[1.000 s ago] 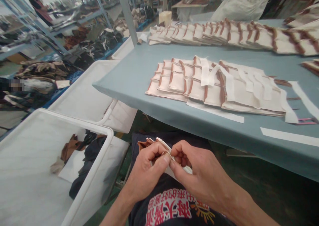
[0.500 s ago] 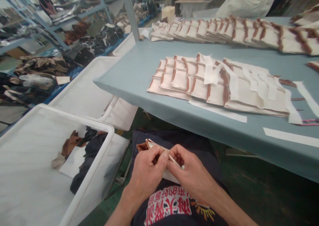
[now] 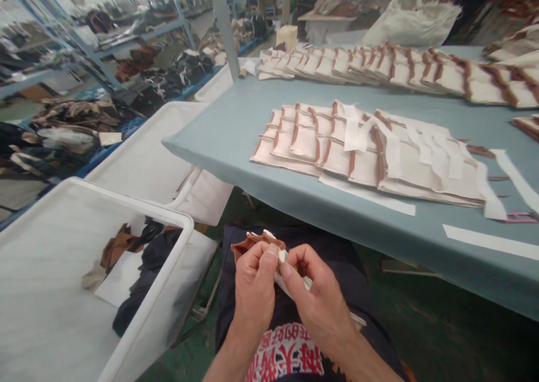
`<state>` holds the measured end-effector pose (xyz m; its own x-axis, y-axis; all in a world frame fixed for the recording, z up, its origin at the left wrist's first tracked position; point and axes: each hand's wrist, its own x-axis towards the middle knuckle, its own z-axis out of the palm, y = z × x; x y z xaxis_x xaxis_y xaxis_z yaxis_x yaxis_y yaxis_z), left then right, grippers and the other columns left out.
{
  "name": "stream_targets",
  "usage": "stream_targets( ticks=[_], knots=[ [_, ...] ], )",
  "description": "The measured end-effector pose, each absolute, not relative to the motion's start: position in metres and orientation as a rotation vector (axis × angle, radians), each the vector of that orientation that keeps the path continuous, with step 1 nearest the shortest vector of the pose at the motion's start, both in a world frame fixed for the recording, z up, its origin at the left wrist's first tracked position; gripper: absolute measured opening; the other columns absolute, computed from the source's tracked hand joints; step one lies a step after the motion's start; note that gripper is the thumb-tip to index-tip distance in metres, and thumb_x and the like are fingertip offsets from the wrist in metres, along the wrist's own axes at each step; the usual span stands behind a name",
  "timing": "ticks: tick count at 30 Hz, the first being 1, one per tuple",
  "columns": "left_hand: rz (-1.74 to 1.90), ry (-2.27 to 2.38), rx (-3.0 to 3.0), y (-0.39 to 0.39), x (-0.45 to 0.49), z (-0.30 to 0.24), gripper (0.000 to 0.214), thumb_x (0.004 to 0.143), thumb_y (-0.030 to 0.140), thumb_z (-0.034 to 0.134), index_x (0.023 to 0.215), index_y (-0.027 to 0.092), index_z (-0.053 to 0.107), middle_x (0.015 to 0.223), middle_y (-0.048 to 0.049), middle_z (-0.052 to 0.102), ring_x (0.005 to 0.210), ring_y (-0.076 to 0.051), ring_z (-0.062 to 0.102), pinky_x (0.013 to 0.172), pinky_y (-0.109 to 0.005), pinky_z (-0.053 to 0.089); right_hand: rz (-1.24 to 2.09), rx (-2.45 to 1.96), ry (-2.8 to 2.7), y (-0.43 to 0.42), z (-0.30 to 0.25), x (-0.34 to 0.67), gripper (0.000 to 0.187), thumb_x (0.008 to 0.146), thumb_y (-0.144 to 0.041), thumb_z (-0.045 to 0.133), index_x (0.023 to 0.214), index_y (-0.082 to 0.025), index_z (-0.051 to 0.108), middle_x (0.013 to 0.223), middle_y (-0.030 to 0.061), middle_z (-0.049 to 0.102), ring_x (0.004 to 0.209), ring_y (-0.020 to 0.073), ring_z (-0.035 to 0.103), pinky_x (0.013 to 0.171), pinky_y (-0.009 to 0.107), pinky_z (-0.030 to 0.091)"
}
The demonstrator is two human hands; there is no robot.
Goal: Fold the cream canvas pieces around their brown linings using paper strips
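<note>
Over my lap I hold a brown-and-cream sewn fabric piece (image 3: 241, 250), its folded brown edge fanning out beyond my fingers. My left hand (image 3: 256, 283) is closed, pinching the piece between thumb and bent fingers. Close beside it, my right hand (image 3: 314, 292) is closed too, thumb against forefinger, with a small white end of the fabric showing at the fingertips. Part of the cream side hangs below the hands, and most of it is hidden by them. On the table ahead lie similar cream fabric pieces (image 3: 303, 140) with brown edges, overlapping in rows, white strips (image 3: 351, 129) draped over them.
The blue-green table (image 3: 202, 135) has its edge just beyond my knees. Another long row of cream pieces (image 3: 370, 64) lies farther back. To the left stand white bins (image 3: 42, 247), the nearest holding dark and brown cloth (image 3: 147, 278). A metal post (image 3: 225, 28) rises at the table's corner.
My hands have turned the fabric piece so more of its brown folded edge shows. The left hand is more upright, and the fingertips have separated slightly. The view has tilted up a little.
</note>
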<state>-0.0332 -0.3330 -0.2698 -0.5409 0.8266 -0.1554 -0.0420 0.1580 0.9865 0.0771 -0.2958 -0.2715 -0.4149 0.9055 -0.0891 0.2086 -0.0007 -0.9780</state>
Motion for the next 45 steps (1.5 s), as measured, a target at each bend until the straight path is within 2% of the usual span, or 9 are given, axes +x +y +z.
stream_targets(
  ticks=[8,14,17,20,22,30,38,42,45],
  knots=[
    [1.365,1.471,0.901,-0.343,-0.046,-0.253,0.029,0.090,0.038,0.068,0.072,0.015,0.063,0.065,0.0028,0.054,0.056,-0.009,0.042,0.051,-0.020,0.035,1.094,-1.065,-1.801,-0.296,-0.262,0.086,0.014,0.092,-0.025,0.053,0.080,-0.022,0.058,0.068,-0.0030,0.062,0.059,0.0123,0.060,0.055,0.021,0.047],
    [1.326,1.523,1.147,-0.342,-0.057,-0.240,0.018,0.092,0.029,0.069,0.079,0.016,0.071,0.070,0.0017,0.064,0.059,-0.009,0.051,0.055,-0.019,0.040,1.199,-0.901,-1.949,-0.291,-0.249,0.102,0.012,0.097,-0.021,0.053,0.088,-0.023,0.061,0.076,-0.0026,0.066,0.065,0.0115,0.064,0.059,0.019,0.050],
    [1.260,1.460,1.239,-0.337,-0.065,-0.230,0.018,0.093,0.026,0.069,0.078,0.016,0.071,0.067,0.0022,0.066,0.059,-0.010,0.054,0.056,-0.018,0.040,1.136,-0.757,-2.008,-0.275,-0.240,0.110,0.009,0.095,-0.016,0.057,0.095,-0.024,0.062,0.085,-0.0018,0.070,0.075,0.0124,0.067,0.070,0.021,0.053],
    [1.191,1.356,1.319,-0.333,-0.073,-0.216,0.021,0.094,0.024,0.066,0.075,0.016,0.071,0.067,0.0018,0.068,0.063,-0.010,0.057,0.061,-0.019,0.043,1.096,-0.531,-2.046,-0.251,-0.230,0.111,0.017,0.097,-0.020,0.061,0.113,-0.025,0.062,0.111,0.0031,0.073,0.103,0.0162,0.069,0.091,0.027,0.054],
    [1.169,1.316,1.369,-0.333,-0.078,-0.206,0.022,0.096,0.024,0.064,0.076,0.016,0.071,0.070,0.0015,0.069,0.066,-0.011,0.059,0.064,-0.019,0.044,1.148,-0.385,-2.101,-0.236,-0.223,0.107,0.021,0.099,-0.023,0.062,0.120,-0.024,0.061,0.120,0.0052,0.072,0.112,0.0175,0.067,0.097,0.029,0.053],
    [1.110,1.371,1.442,-0.334,-0.089,-0.193,0.022,0.097,0.022,0.061,0.079,0.016,0.074,0.077,0.0015,0.070,0.068,-0.010,0.057,0.064,-0.019,0.041,0.935,-0.107,-2.269,-0.216,-0.205,0.093,0.005,0.099,-0.015,0.065,0.101,-0.019,0.068,0.093,0.0039,0.077,0.087,0.0156,0.069,0.080,0.027,0.055],
    [1.055,1.454,1.431,-0.324,-0.081,-0.198,0.035,0.098,0.027,0.056,0.067,0.017,0.070,0.069,-0.0010,0.068,0.068,-0.014,0.061,0.066,-0.023,0.045,0.346,-0.318,-2.450,-0.221,-0.207,0.092,0.028,0.099,-0.015,0.049,0.080,-0.022,0.068,0.070,-0.0002,0.075,0.060,0.0135,0.066,0.061,0.025,0.048],
    [1.077,1.554,1.478,-0.322,-0.069,-0.208,0.032,0.090,0.022,0.056,0.058,0.019,0.059,0.055,0.0020,0.057,0.053,-0.012,0.050,0.050,-0.020,0.037,0.583,-0.373,-2.428,-0.219,-0.207,0.094,0.019,0.087,-0.010,0.050,0.080,-0.021,0.064,0.066,-0.0029,0.070,0.051,0.0108,0.058,0.054,0.023,0.041],
    [1.086,1.591,1.573,-0.321,-0.065,-0.216,0.032,0.087,0.018,0.054,0.055,0.020,0.051,0.050,0.0038,0.052,0.048,-0.010,0.048,0.048,-0.020,0.035,0.701,-0.423,-2.490,-0.217,-0.204,0.097,0.017,0.087,-0.010,0.051,0.080,-0.021,0.062,0.067,-0.0039,0.070,0.053,0.0107,0.060,0.054,0.023,0.038]
  ],
)
